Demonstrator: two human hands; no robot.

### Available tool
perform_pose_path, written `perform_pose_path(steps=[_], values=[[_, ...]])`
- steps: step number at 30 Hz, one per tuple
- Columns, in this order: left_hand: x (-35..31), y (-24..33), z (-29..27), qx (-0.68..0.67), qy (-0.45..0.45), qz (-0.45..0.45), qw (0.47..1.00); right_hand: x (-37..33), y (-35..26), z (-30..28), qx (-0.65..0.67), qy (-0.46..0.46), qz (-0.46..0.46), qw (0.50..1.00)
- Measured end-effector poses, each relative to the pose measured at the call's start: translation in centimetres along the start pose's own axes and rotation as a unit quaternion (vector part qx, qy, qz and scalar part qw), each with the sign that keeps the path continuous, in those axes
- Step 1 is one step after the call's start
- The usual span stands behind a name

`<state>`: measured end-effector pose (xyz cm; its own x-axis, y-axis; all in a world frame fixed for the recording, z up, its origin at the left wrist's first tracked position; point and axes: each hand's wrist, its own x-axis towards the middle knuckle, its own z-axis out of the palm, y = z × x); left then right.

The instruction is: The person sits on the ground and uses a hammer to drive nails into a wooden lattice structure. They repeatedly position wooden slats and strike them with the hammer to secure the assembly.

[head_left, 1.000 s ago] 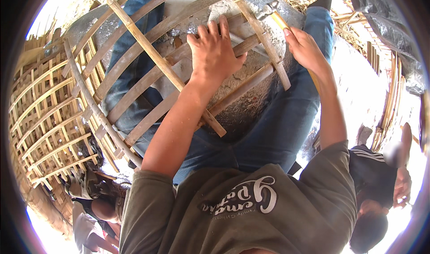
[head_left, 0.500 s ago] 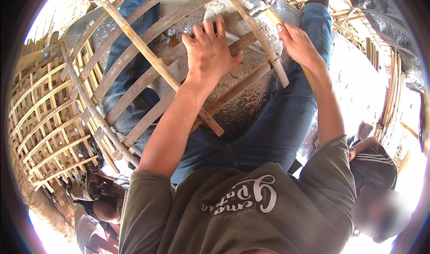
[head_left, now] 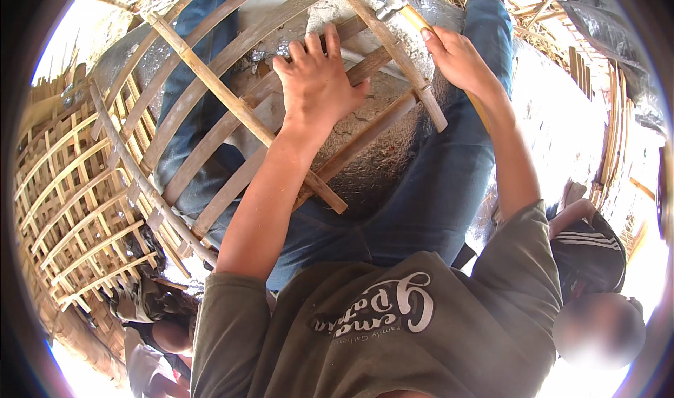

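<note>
A frame of bamboo slats (head_left: 210,81) lies across my lap, its long curved strips crossed by straight pieces. My left hand (head_left: 313,82) rests on the slats between two crosspieces, palm down, fingers spread. In my right hand (head_left: 460,60) is a hammer (head_left: 415,19) with a metal head and a yellowish handle, gripped partway along. The hammer's head is close beside the right-hand crosspiece (head_left: 393,43), near its far part; whether they touch I cannot tell. My right wrist hides part of the handle.
My legs in blue jeans (head_left: 428,180) straddle a large grey, rough-surfaced mass (head_left: 379,156) under the frame. A woven bamboo panel (head_left: 67,194) stands at the left. Other people sit at the lower left and at the lower right (head_left: 590,257). Dark plastic sheeting (head_left: 597,33) hangs at the upper right.
The view has shifted slightly, so the frame and both hands appear a little farther left. The hammer stays beside the right-hand crosspiece, and both hands keep their hold.
</note>
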<state>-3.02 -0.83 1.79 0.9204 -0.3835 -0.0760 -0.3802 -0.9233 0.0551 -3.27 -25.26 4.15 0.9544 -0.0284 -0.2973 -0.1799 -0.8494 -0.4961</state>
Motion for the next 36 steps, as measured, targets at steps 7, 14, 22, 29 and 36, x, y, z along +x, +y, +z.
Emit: perform_pose_path(steps=[7, 14, 22, 29, 36], values=[[0.0, 0.1, -0.2, -0.009, -0.008, -0.002, 1.000, 0.1, 0.2, -0.1, 0.002, 0.008, -0.020, 1.000], [0.1, 0.3, -0.1, 0.010, 0.002, 0.000, 1.000, 0.7, 1.4, -0.2, -0.028, 0.003, -0.033, 0.999], [0.1, 0.0, 0.1, 0.007, 0.000, 0.000, 1.000, -1.4, -1.1, -1.3, 0.035, 0.149, -0.022, 0.988], [0.1, 0.2, 0.3, 0.028, 0.026, 0.006, 0.999, -0.7, -1.5, 1.0, 0.062, 0.210, -0.080, 0.972], [0.1, 0.1, 0.2, 0.007, 0.017, 0.002, 1.000, -0.1, -1.1, 2.4, -0.006, 0.163, -0.069, 0.984]])
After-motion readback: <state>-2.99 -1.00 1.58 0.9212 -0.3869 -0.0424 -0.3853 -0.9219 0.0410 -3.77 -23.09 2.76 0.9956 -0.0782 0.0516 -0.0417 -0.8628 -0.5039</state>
